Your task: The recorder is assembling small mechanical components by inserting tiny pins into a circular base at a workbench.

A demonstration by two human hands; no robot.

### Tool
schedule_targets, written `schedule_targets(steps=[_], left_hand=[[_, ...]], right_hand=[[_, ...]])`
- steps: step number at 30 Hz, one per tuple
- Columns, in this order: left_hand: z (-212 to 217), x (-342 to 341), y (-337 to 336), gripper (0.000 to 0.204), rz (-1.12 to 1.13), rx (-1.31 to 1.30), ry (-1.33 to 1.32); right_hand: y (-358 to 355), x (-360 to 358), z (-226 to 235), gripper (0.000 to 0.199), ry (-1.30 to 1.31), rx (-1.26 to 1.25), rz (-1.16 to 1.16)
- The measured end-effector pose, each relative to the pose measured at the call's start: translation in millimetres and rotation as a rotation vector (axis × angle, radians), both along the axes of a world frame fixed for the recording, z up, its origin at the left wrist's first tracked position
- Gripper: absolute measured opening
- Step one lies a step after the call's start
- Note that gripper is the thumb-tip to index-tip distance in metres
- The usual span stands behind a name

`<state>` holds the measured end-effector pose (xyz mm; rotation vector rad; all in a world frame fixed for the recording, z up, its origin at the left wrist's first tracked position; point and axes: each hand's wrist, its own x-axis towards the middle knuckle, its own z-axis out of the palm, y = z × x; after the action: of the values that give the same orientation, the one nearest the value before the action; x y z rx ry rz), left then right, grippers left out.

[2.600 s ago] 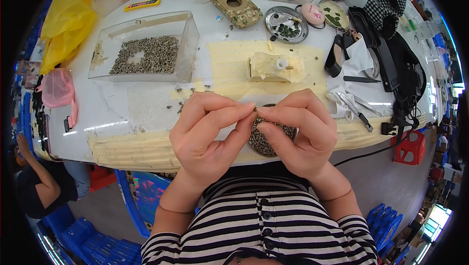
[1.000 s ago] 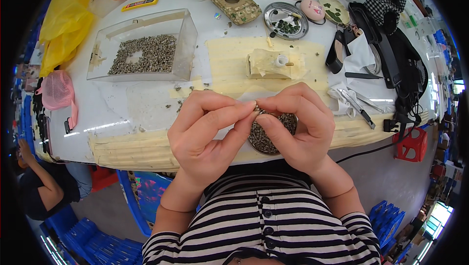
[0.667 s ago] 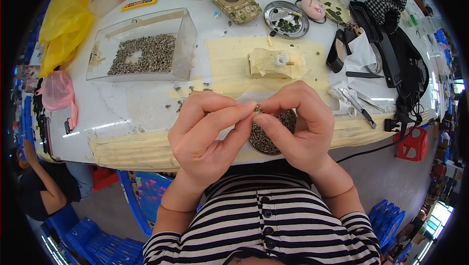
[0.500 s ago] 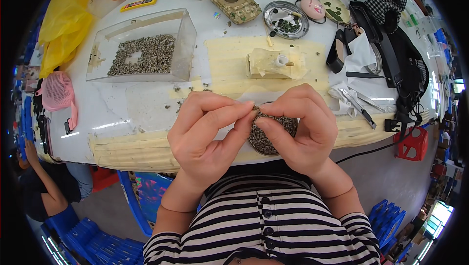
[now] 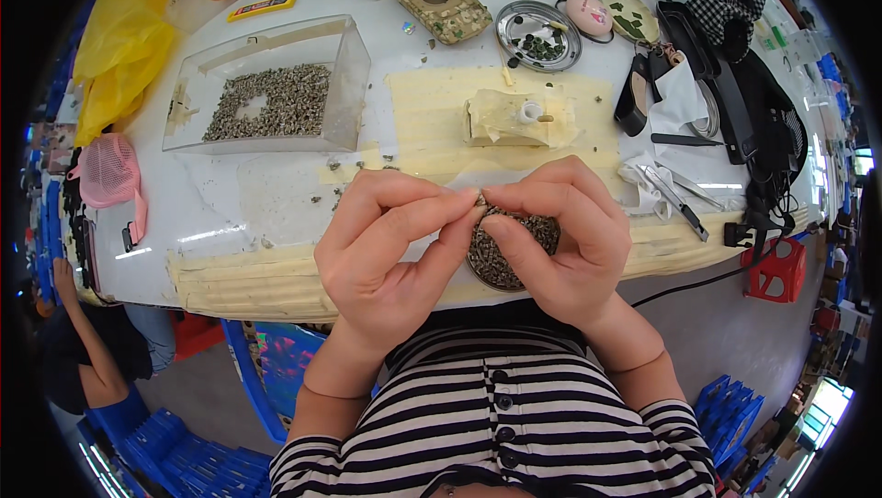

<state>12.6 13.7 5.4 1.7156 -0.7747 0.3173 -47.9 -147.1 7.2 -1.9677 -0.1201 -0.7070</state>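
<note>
Fingertips meet at frame centre: the left hand [image 5: 390, 241] and right hand [image 5: 560, 236] both pinch one tiny grey piece [image 5: 480, 199], thumbs and forefingers pressed together on it. It sits right above the round dish of small grey bits [image 5: 514, 245], mostly hidden behind the hands. Best kept low over that dish, I'd say, so a slip drops it back in. Upper left, a clear box [image 5: 271, 84] holds more bits on the white table [image 5: 230, 213].
</note>
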Motion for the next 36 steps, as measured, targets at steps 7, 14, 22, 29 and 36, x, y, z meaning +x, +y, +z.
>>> schedule_targets(steps=[7,14,22,29,36], left_hand=[[2.5,1.2,2.6,0.030,-0.051,0.008,-0.016],[0.1,0.2,0.3,0.029,0.000,0.024,-0.035],[1.4,1.0,2.6,0.031,-0.045,0.001,-0.026],[1.2,0.5,2.4,0.031,-0.044,0.010,-0.027],[1.6,-0.1,0.0,0.031,-0.004,0.027,-0.047]], right_hand=[[-1.2,3.2,2.5,0.024,0.085,0.148,0.112],[-1.0,0.8,2.0,0.024,-0.068,0.013,0.030],[0.6,2.1,3.3,0.023,0.026,0.076,0.049],[0.4,2.3,2.8,0.021,0.066,0.106,0.075],[-0.1,2.2,2.5,0.023,-0.037,0.027,0.010]])
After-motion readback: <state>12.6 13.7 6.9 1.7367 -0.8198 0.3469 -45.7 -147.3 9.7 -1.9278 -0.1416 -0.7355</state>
